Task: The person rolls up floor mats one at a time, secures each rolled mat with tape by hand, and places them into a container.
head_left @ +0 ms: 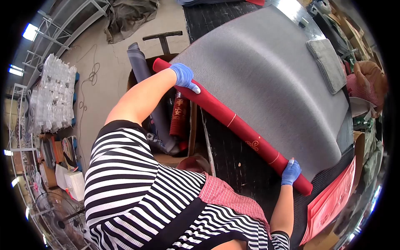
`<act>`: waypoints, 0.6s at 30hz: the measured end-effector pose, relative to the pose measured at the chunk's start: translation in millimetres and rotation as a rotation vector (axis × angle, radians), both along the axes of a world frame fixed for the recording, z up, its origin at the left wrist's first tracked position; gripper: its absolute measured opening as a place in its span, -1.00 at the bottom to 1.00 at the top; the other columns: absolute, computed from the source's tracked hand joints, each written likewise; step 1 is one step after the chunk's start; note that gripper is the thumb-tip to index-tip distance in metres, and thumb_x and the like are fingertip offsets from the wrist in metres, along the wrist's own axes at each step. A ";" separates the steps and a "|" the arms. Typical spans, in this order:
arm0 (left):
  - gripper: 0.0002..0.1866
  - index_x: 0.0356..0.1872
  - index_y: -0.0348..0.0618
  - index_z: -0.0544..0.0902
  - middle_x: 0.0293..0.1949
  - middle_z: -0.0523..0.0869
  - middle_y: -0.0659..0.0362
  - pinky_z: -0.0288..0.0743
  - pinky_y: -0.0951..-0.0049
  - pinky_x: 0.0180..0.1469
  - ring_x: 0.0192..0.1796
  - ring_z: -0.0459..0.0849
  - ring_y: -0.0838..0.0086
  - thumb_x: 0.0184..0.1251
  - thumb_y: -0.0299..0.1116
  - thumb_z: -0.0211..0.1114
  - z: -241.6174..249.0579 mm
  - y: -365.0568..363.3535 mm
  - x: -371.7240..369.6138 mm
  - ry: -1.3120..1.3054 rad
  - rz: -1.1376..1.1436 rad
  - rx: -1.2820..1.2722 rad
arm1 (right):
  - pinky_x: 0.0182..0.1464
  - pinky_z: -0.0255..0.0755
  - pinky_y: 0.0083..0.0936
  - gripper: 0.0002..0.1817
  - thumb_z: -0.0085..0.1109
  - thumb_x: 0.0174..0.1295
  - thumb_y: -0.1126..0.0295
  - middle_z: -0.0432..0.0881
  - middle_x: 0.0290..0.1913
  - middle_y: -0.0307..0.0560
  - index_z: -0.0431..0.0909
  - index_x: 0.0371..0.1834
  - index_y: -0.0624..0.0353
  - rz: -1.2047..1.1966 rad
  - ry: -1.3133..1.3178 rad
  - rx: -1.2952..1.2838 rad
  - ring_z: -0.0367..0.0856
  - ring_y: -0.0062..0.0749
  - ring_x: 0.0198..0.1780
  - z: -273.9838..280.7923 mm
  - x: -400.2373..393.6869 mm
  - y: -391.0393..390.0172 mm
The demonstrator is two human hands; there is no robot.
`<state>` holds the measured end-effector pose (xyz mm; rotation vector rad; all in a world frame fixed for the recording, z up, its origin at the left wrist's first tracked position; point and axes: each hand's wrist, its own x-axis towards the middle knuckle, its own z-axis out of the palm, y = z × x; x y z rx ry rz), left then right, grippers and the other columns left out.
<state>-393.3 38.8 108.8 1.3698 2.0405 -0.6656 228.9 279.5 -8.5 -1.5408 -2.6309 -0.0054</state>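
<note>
A long red mat roll (216, 111) with gold markings lies slantwise across the black table (223, 143). Beyond it the mat's grey underside (266, 71) spreads unrolled, with a raised wave towards its right end. My left hand (183, 77), in a blue glove with bare fingertips, wraps over the roll near its upper left end. At the lower right end, my right hand (291, 172), gloved the same way, grips the roll with the thumb on top.
Left of the table, a cardboard box (192, 131) holds a grey roll (139, 62) and a red roll with gold characters (179, 114). A folded grey mat (327, 66) lies at the far right. Pink printed bags (329, 204) rest at the near right. A fan (62, 221) stands lower left.
</note>
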 end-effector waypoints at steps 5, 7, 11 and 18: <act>-0.05 -0.08 -0.28 0.75 0.01 0.75 -0.13 0.52 0.09 0.16 0.12 0.70 0.01 0.13 0.59 0.15 -23.0 3.7 0.1 -0.028 0.061 0.092 | 0.05 0.44 -0.06 -0.45 -0.22 0.58 0.05 0.75 -0.19 0.16 0.69 -0.22 0.24 -0.011 -0.048 -0.026 0.67 0.13 -0.09 4.5 -1.1 0.2; -0.12 -0.08 -0.28 0.74 0.11 0.70 -0.10 0.50 0.10 0.23 0.23 0.65 0.02 0.11 0.51 0.28 -29.2 -6.4 -1.8 -0.042 0.109 0.339 | 0.04 0.44 -0.06 -0.45 -0.21 0.57 0.04 0.75 -0.19 0.16 0.70 -0.22 0.24 -0.019 -0.046 -0.036 0.67 0.13 -0.10 5.6 -4.0 1.7; -0.55 -0.08 -0.21 0.68 -0.04 0.67 -0.06 0.47 0.15 0.21 0.11 0.61 0.06 0.18 -0.07 0.52 -55.8 -26.2 5.6 -0.314 0.020 0.801 | 0.02 0.44 -0.05 -0.51 -0.11 0.53 0.06 0.75 -0.24 0.15 0.70 -0.26 0.23 -0.034 0.000 -0.001 0.67 0.11 -0.16 5.8 -5.0 -3.0; -0.25 0.13 -0.31 0.64 0.10 0.66 -0.06 0.35 0.14 0.38 0.22 0.56 0.06 0.15 0.19 0.40 -44.5 -64.6 56.6 0.139 -0.229 0.876 | 0.04 0.43 -0.07 -0.59 0.01 0.48 0.09 0.74 -0.23 0.11 0.67 -0.25 0.22 -0.057 -0.005 -0.010 0.65 0.08 -0.14 11.2 -9.4 -5.0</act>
